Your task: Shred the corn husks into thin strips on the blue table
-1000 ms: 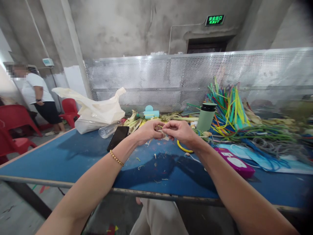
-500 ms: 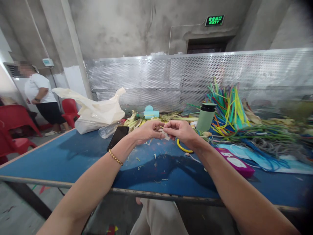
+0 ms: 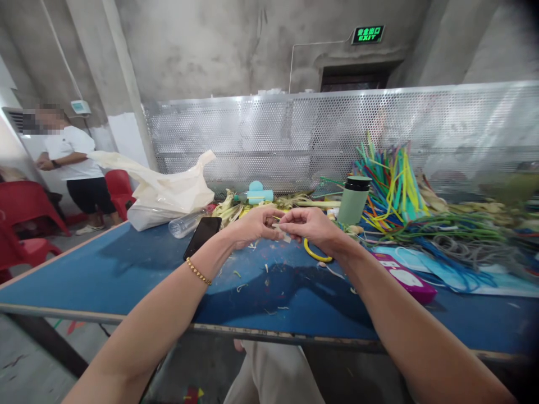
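One crumpled cream plastic bag (image 3: 168, 193), one clear plastic bottle (image 3: 180, 226) and one black rectangular phone (image 3: 202, 235) lie on the blue bench (image 3: 105, 264). Next, the left hand (image 3: 255, 227) pinches narrowly at one small pale strip (image 3: 287, 238), lying between both hands' fingertips; the right hand (image 3: 314, 227) pinches it too. Rightward: one yellow curved loop (image 3: 314, 256), one green cylindrical tumbler (image 3: 353, 205), one magenta box (image 3: 415, 285).

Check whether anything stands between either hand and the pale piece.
Nothing visible does: the right hand pinches the pale piece, and the left hand is close by it. The yellow ring lies near the right hand, not between them.
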{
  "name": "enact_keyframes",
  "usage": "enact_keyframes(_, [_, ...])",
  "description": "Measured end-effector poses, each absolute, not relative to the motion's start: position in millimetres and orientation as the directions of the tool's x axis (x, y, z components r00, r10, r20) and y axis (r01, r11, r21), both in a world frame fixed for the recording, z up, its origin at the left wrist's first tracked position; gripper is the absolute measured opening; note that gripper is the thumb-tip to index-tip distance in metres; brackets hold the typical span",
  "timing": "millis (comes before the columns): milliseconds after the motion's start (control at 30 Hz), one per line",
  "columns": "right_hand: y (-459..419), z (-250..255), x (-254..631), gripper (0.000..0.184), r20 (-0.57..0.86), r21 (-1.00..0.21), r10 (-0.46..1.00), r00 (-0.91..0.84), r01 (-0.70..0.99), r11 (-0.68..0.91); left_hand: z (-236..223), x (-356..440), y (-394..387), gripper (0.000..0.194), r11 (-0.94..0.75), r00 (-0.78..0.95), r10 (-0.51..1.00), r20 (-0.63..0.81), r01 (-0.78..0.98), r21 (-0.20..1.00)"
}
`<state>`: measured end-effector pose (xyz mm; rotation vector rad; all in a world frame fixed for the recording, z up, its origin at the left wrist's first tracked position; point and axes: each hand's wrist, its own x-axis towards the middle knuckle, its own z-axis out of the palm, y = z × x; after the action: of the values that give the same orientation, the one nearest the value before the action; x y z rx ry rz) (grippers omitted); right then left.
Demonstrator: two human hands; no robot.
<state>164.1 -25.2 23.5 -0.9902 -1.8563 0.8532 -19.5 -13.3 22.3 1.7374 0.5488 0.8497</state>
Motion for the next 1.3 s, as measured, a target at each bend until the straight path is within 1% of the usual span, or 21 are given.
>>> enact_keyframes(200, [-26.7, 25.1, 164.6, 0.02, 0.322, -0.866, 0.881, -0.345, 0.269, 0.422, 24.2, -21.1, -15.6, 0.047, -0.251, 0.674, 0.698, 0.242, -0.086, 0.964])
enact_keyframes(367, [-24.6, 22.5, 164.2, 0.017, 0.34, -0.847, 0.873, -0.35, 0.289, 0.446, 23.7, -21.7, -15.6, 0.046, -0.252, 0.656, 0.715, 0.242, -0.08, 0.964])
enact_keyframes(533, [-25.8, 24.6, 165.2, 0.019, 0.363, -0.827, 0.86, -0.359, 0.301, 0.474, 25.5, -22.1, -16.4, 0.042, -0.276, 0.668, 0.694, 0.267, -0.096, 0.956])
enact_keyframes(700, [-26.6, 26.9, 164.3, 0.023, 0.453, -0.814, 0.843, -0.29, 0.25, 0.524, 24.0, -22.7, -13.5, 0.039, -0.312, 0.662, 0.688, 0.298, -0.101, 0.945])
enact_keyframes(767, [-25.1, 25.6, 163.7, 0.023, 0.481, -0.799, 0.832, -0.276, 0.253, 0.546, 23.4, -22.8, -12.9, 0.038, -0.317, 0.654, 0.697, 0.295, -0.088, 0.944])
enact_keyframes(833, [-23.5, 24.2, 163.2, 0.024, 0.499, -0.783, 0.821, -0.277, 0.262, 0.564, 23.0, -22.5, -12.6, 0.033, -0.31, 0.637, 0.716, 0.287, -0.079, 0.948])
enact_keyframes(933, [-21.9, 23.4, 162.6, 0.025, 0.535, -0.754, 0.802, -0.266, 0.279, 0.595, 22.5, -21.8, -12.6, 0.025, -0.272, 0.601, 0.756, 0.26, -0.074, 0.96])
enact_keyframes(1100, [-19.6, 22.8, 162.5, 0.02, 0.593, -0.686, 0.763, -0.258, 0.333, 0.647, 22.1, -22.3, -12.9, 0.025, -0.257, 0.594, 0.766, 0.248, -0.07, 0.964])
enact_keyframes(1233, [-18.4, 21.0, 162.3, 0.015, 0.659, -0.576, 0.709, -0.251, 0.439, 0.69, 21.1, -22.6, -11.3, 0.025, -0.26, 0.602, 0.76, 0.247, -0.067, 0.963])
enact_keyframes(1300, [-19.2, 21.3, 162.0, 0.014, 0.693, -0.519, 0.685, -0.225, 0.504, 0.69, 19.4, -21.6, -8.4, 0.026, -0.27, 0.571, 0.774, 0.273, -0.091, 0.958])
